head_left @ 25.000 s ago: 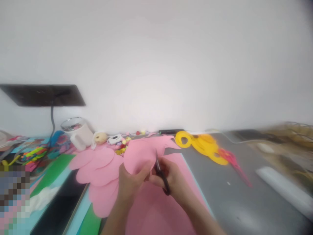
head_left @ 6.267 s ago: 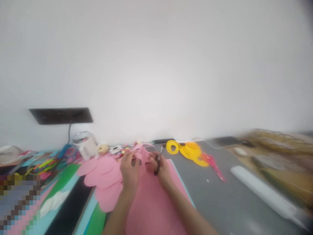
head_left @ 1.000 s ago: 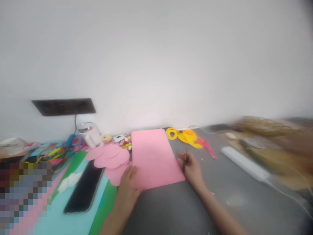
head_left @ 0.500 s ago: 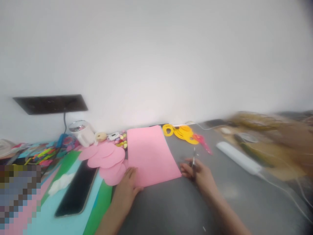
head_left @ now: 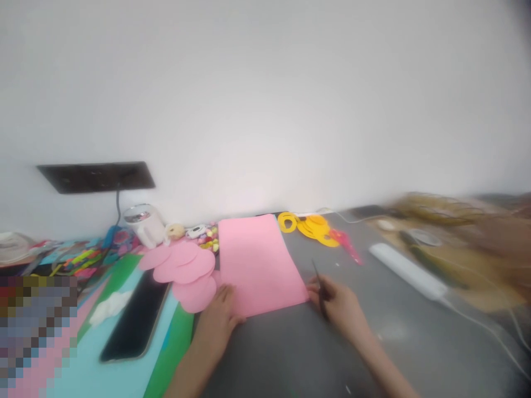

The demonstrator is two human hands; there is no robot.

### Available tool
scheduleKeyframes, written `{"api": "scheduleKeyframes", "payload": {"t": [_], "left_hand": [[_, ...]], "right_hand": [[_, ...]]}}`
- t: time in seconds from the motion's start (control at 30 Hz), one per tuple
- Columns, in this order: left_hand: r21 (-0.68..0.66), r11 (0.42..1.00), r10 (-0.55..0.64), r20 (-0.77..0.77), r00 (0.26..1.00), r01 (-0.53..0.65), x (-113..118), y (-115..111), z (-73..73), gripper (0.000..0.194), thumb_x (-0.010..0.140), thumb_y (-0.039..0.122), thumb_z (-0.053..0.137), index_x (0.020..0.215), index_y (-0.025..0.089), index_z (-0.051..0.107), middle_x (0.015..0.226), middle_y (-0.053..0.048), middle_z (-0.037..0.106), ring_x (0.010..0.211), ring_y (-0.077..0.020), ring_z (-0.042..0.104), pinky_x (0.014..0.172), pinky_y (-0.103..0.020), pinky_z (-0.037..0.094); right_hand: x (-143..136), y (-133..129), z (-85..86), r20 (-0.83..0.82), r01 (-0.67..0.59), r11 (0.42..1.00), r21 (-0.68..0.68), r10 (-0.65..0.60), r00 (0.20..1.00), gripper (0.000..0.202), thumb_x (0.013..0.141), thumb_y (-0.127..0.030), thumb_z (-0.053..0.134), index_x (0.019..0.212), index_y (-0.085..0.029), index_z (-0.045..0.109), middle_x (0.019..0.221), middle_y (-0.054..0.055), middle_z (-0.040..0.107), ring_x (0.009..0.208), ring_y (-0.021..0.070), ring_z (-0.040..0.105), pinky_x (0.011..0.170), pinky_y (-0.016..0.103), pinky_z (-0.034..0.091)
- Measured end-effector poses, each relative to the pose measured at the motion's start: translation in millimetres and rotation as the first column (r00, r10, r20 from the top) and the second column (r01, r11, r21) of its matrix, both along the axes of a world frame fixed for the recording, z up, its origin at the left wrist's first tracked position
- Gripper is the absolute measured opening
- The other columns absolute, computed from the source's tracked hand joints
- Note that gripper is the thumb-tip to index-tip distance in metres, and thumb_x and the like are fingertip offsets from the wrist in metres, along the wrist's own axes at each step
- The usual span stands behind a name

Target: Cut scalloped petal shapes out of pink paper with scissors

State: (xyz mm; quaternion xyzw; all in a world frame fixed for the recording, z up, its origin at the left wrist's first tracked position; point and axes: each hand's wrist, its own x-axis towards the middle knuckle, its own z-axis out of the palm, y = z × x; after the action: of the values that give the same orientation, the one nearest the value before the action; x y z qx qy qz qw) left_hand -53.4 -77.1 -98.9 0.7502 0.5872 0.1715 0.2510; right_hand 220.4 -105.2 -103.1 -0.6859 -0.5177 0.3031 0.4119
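Note:
A pink sheet of paper (head_left: 259, 265) lies on the grey table, with the edge of a pale blue sheet showing under its right side. My left hand (head_left: 222, 312) rests on its lower left corner, fingers lying flat and thumb out along the bottom edge. Closed around slim, dark-handled scissors (head_left: 317, 273), my right hand (head_left: 338, 304) is at the lower right corner of the sheet. The blades point up and away; blur hides their detail. Overlapping pink paper circles (head_left: 186, 265) lie just left of the sheet.
Yellow paper rings (head_left: 287, 222) and a pink item (head_left: 346, 246) lie behind my right hand. A white power strip (head_left: 409, 271) with cable is on the right. To the left are a phone (head_left: 136, 318), coloured sheets and a white mug (head_left: 147, 224). A wall stands behind.
The scissors have turned in my right hand, their tip swinging left, and now appear thin and dark. The left hand stays on the sheet's corner. The whole view has shifted slightly.

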Motion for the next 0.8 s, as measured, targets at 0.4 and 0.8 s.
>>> {"api": "scheduleKeyframes", "payload": {"t": [0.4, 0.8], "left_hand": [[0.011, 0.998, -0.053, -0.066, 0.996, 0.054, -4.2, 3.3, -10.0, 0.053, 0.069, 0.021, 0.056, 0.122, 0.016, 0.057, 0.137, -0.016, 0.054, 0.132, -0.0307, 0.044, 0.109, -0.051, 0.031], [0.032, 0.997, -0.070, -0.077, 0.995, 0.073, -7.5, 2.3, -20.8, 0.053, 0.073, 0.023, 0.053, 0.126, 0.012, 0.055, 0.141, -0.017, 0.049, 0.134, -0.0294, 0.040, 0.111, -0.051, 0.028]], "right_hand": [[-9.2, 2.8, 2.2, 0.196, 0.094, 0.996, -0.004, -0.092, 0.976, 0.021, 0.069, -0.029, 0.058, 0.086, -0.023, 0.069, 0.077, 0.005, 0.075, 0.075, 0.0273, 0.069, 0.061, 0.029, 0.044], [-21.2, 3.4, -1.1, 0.121, 0.151, 0.988, -0.034, -0.146, 0.982, 0.022, 0.068, -0.029, 0.057, 0.089, -0.023, 0.061, 0.070, 0.002, 0.074, 0.064, 0.0233, 0.068, 0.060, 0.029, 0.045]]}}
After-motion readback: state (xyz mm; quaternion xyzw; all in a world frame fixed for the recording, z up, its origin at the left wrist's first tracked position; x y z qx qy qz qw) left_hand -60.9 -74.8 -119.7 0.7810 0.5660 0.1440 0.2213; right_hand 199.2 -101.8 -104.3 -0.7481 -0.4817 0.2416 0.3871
